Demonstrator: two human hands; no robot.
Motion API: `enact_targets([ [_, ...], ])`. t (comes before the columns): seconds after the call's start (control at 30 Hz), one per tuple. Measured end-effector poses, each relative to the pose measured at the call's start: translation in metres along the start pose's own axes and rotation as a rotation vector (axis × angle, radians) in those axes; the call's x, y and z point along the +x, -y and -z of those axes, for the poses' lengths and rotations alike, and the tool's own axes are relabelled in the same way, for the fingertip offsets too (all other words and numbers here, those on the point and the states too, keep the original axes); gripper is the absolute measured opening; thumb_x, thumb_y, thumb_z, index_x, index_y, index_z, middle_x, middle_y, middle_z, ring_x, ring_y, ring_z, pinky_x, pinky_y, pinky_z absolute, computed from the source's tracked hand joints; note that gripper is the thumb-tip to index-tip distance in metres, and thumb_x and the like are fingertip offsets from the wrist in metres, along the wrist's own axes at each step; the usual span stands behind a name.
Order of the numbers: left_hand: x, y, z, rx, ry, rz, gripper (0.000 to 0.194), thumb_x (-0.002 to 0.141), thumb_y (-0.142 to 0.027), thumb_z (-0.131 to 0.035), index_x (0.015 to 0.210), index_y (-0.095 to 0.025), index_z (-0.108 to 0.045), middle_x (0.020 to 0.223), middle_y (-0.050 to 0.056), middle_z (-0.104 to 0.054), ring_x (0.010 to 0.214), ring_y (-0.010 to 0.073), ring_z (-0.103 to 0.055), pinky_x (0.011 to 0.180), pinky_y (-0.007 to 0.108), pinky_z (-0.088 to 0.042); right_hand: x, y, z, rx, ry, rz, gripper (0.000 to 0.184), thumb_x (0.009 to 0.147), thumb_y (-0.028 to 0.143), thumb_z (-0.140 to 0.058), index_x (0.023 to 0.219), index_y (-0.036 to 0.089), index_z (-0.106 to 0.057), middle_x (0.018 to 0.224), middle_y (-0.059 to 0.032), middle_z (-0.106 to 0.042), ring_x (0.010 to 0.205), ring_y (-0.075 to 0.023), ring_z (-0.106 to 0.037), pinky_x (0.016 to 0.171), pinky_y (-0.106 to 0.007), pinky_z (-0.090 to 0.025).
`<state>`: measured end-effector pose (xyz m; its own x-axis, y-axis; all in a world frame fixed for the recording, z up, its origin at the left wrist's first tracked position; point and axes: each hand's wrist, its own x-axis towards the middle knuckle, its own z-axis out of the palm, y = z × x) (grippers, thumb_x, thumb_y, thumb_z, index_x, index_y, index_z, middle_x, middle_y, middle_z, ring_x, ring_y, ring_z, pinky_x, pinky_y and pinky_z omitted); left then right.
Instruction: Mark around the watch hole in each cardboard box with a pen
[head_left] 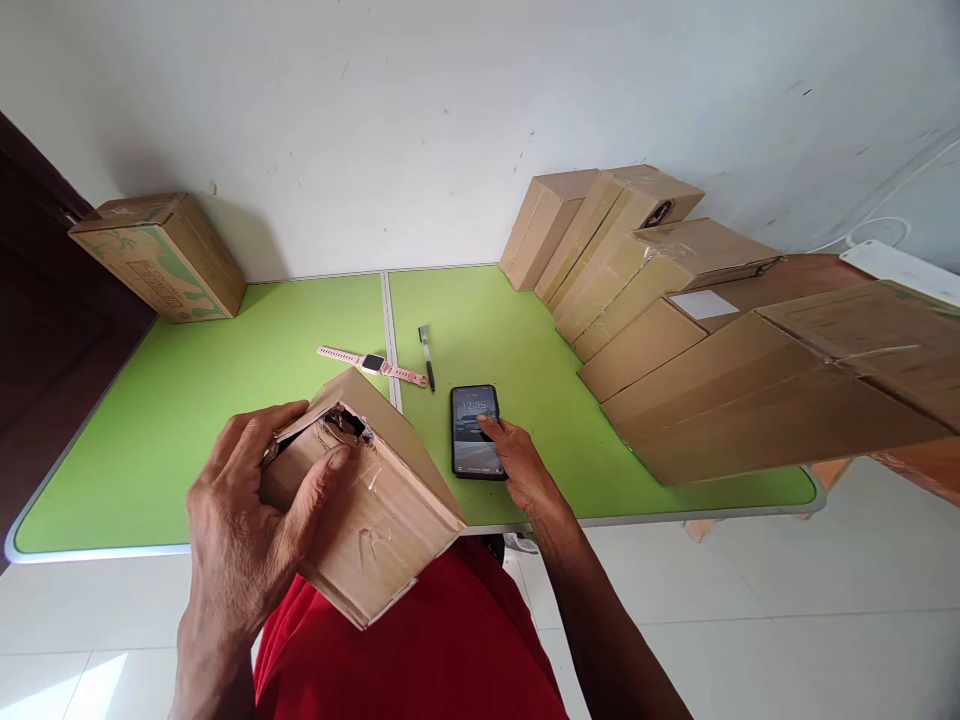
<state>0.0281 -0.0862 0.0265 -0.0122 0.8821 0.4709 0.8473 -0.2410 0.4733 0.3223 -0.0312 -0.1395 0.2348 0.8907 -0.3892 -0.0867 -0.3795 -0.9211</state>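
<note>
Centrally, the right hand [521, 463], thumb over the lit screen, grips a black-cased smartphone [477, 432] on the green folding table [465, 320]. At lower left of centre, the left hand [262, 500] clasps a tilted brown cardboard box [382, 520] with a torn hole. Beyond it lie a pink-strapped smartwatch [373, 364] and a black-and-clear pen [427, 358]; brown cartons [675, 350] stand at right.

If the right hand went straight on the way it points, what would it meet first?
The phone, which the right hand's thumb overlaps. Past it, the line seems to run toward the pen, though one view leaves depth unclear.
</note>
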Motion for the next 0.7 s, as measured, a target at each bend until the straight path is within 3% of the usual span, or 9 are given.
enact_targets([
  [0.1,-0.001,0.002,0.001,-0.016,-0.006,0.008,0.049,0.109,-0.068,-0.068,0.128,-0.025,-0.081,0.124,0.007,-0.083,0.11,0.0274,-0.08,0.088,0.038,-0.061,0.0,0.002,-0.003,-0.233,-0.058,0.05,0.038,0.093,0.058,-0.074,0.077,0.027,-0.058,0.068,0.0027,-0.063,0.071,-0.0228,-0.062,0.065,-0.033,-0.046],
  [0.2,-0.002,0.006,0.002,-0.021,0.005,0.011,0.048,0.108,-0.069,-0.069,0.129,-0.027,-0.081,0.124,0.006,-0.083,0.108,0.027,-0.08,0.087,0.038,-0.061,-0.004,0.007,-0.009,-0.449,-0.089,0.063,0.029,0.1,0.043,-0.068,0.08,0.028,-0.055,0.07,0.0019,-0.061,0.067,-0.0224,-0.06,0.063,-0.032,-0.039],
  [0.4,-0.002,0.018,0.003,-0.016,-0.021,0.024,0.045,0.108,-0.069,-0.067,0.127,-0.032,-0.082,0.124,0.005,-0.083,0.107,0.0277,-0.08,0.086,0.038,-0.06,-0.018,0.021,-0.017,-0.755,-0.106,0.07,0.016,0.108,0.03,-0.066,0.095,0.024,-0.059,0.075,-0.0034,-0.064,0.076,-0.0293,-0.067,0.068,-0.033,-0.034],
  [0.57,0.0,0.02,0.001,-0.058,-0.041,0.076,0.043,0.107,-0.068,-0.067,0.124,-0.032,-0.083,0.124,0.005,-0.083,0.109,0.0298,-0.08,0.093,0.041,-0.059,-0.027,0.026,-0.017,-0.874,-0.062,0.074,0.012,0.113,0.029,-0.062,0.109,0.018,-0.066,0.074,-0.0038,-0.066,0.077,-0.0298,-0.067,0.07,-0.034,-0.033],
  [0.7,0.0,0.015,0.002,-0.133,-0.089,0.111,0.043,0.104,-0.067,-0.069,0.121,-0.03,-0.084,0.121,0.004,-0.084,0.107,0.0304,-0.079,0.094,0.043,-0.058,-0.039,0.035,-0.016,-0.885,-0.055,0.09,0.017,0.111,0.024,-0.061,0.114,0.012,-0.071,0.09,-0.0157,-0.074,0.09,-0.0356,-0.073,0.075,-0.037,-0.037],
])
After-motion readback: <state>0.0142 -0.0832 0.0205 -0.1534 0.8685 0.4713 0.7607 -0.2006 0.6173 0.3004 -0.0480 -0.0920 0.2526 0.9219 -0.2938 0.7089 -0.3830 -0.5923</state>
